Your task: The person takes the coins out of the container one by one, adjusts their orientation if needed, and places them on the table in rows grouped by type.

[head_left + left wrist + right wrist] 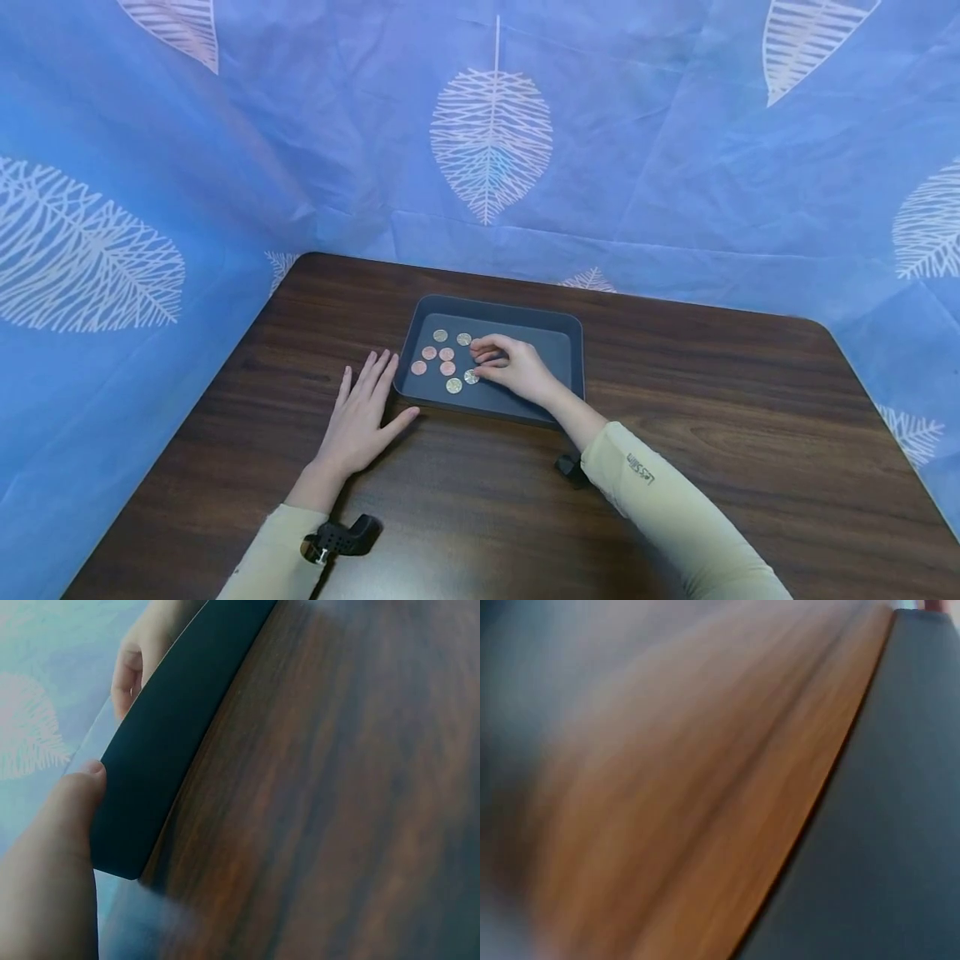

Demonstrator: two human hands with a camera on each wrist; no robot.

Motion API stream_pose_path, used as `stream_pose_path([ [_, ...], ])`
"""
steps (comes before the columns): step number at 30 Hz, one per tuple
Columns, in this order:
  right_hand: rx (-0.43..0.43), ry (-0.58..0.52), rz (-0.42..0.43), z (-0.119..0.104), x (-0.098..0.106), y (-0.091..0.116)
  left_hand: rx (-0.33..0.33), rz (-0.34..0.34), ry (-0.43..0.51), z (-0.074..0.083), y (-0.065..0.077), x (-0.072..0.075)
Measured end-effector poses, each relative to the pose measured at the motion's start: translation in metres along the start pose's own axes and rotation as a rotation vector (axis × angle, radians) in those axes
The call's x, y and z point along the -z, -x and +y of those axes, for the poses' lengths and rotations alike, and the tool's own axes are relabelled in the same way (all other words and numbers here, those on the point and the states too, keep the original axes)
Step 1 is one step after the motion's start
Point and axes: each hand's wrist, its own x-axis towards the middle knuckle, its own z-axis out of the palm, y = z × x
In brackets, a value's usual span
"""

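Note:
A dark grey rectangular tray (517, 414) lies on the table with several coins on its left half. Some coins are copper-coloured, such as one copper coin (447, 367); others are silvery or pale gold, like one coin (453, 386) near the front. Over the tray's middle is my right hand (517, 367), fingers bent loosely, thumb tip beside a silvery coin (470, 377). Another pale coin (464, 339) lies close to its index fingertip. My left hand (360, 421) rests spread at the tray's front left corner; its thumb (71, 806) is by the tray wall (165, 742).
The brown wood-grain table (712, 417) extends around the tray on all sides. Blue cloth (637, 167) with white leaf prints hangs behind and beside it. Dark wrist devices (341, 537) are worn over pale sleeves (675, 517).

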Motion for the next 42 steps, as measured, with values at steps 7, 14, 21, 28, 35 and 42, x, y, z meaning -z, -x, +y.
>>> stream_pose_path([
  [7,-0.016,0.064,-0.055,0.009,-0.008,-0.002,-0.013,-0.013,0.023,0.001,0.002,0.000],
  [14,0.072,0.164,-0.068,0.011,-0.008,-0.002,-0.008,-0.030,0.034,0.001,0.001,-0.001],
  [21,0.102,0.208,-0.064,0.012,-0.011,-0.003,0.013,-0.046,0.065,0.000,0.003,-0.002],
  [28,0.101,0.242,-0.061,0.009,-0.010,-0.003,0.019,-0.050,0.109,0.001,-0.001,-0.002],
  [35,0.087,0.250,-0.080,0.008,-0.009,-0.004,0.035,-0.064,0.115,0.002,-0.002,-0.001],
  [42,0.085,0.276,-0.068,0.008,-0.009,-0.004,0.031,-0.067,0.111,0.001,-0.001,-0.001],
])
